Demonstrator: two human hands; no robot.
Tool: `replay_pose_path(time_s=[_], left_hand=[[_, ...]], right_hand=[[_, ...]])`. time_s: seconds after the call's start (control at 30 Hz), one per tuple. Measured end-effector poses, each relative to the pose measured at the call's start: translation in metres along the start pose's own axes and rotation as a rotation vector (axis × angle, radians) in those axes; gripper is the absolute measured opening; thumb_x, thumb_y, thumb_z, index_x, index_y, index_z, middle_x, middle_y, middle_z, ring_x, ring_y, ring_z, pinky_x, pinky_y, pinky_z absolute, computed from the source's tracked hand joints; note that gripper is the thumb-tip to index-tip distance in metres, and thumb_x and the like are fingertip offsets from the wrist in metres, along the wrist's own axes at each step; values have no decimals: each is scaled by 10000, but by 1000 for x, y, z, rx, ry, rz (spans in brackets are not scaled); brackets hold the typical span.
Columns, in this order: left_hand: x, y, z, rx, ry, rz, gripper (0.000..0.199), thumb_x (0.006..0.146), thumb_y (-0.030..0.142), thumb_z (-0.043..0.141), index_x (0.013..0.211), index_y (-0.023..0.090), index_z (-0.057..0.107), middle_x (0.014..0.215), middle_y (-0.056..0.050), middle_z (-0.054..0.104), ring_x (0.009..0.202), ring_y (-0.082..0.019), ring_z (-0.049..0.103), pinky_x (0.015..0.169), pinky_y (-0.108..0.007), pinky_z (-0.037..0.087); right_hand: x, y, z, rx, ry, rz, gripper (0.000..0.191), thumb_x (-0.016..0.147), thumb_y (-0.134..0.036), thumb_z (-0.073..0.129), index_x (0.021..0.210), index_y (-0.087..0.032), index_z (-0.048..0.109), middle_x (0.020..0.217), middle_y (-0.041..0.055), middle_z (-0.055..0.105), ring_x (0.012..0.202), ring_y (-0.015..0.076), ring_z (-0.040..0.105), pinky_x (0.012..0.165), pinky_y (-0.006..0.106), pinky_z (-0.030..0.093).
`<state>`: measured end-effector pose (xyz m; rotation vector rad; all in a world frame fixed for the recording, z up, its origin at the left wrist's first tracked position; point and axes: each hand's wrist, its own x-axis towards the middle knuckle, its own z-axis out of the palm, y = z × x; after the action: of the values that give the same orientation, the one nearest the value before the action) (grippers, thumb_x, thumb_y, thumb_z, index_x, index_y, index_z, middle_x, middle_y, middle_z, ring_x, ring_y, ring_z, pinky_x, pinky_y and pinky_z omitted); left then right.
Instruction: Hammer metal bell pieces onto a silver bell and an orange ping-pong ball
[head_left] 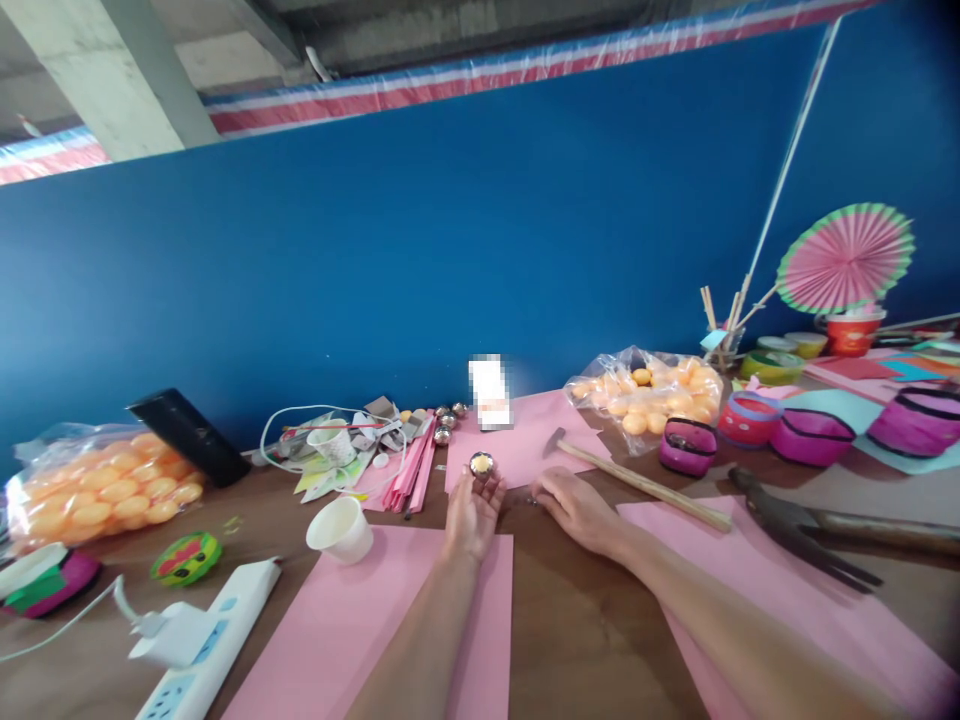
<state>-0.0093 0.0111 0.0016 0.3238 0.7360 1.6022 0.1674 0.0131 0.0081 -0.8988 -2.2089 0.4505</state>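
Observation:
My left hand point(476, 512), palm up over the pink paper, holds a small shiny metal ball point(482, 465) at its fingertips; a pale yellow patch shows on the ball's face. Just to the right, my right hand point(576, 508) rests low over the brown table with its fingers curled together. Something tiny and dark is at those fingertips, too small to name. Beyond the right hand lies a small wooden-handled hammer point(645, 482). Several similar metal balls point(442, 436) sit farther back, left of a phone point(491, 395) whose screen is blurred out.
A white paper cup point(340, 530) stands left of my forearm, near a power strip point(214, 640). Bags of orange balls point(105, 490) lie on both sides. A claw hammer point(810, 525), magenta pouches point(812, 437) and a paper fan point(847, 258) occupy the right. A blue partition point(450, 230) rises behind.

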Motion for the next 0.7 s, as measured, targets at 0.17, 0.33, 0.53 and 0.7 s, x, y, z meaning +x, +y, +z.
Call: replay_pose_path(time_s=[0.17, 0.33, 0.53, 0.7], left_hand=[[-1, -1, 1, 4, -10, -4, 193, 798, 280, 506, 823, 116, 605, 810, -94, 659, 654, -122, 605, 681, -274, 515], [-3, 1, 2, 9, -25, -12, 184, 784, 275, 528, 805, 108, 602, 794, -89, 657, 645, -120, 602, 685, -275, 514], [-4, 1, 3, 17, -17, -16, 186, 782, 289, 533, 818, 117, 594, 803, -88, 658, 647, -118, 606, 682, -273, 512], [-4, 0, 4, 27, -20, -18, 174, 793, 274, 518, 815, 116, 586, 782, -82, 657, 624, -111, 600, 673, -269, 508]], right_hand=[[1, 2, -1, -27, 67, 21, 141, 873, -220, 387, 821, -194, 516, 803, 47, 564, 805, 175, 510, 715, 300, 406], [2, 3, -2, -25, 134, 52, 125, 861, -220, 404, 787, -196, 502, 785, 37, 573, 775, 169, 519, 713, 292, 400], [1, 5, -1, -17, 181, 84, 101, 843, -205, 417, 796, -193, 505, 788, 39, 579, 757, 170, 528, 699, 284, 401], [0, 6, -1, -12, 188, 111, 93, 837, -217, 425, 789, -193, 500, 773, 33, 585, 720, 161, 538, 671, 268, 403]])
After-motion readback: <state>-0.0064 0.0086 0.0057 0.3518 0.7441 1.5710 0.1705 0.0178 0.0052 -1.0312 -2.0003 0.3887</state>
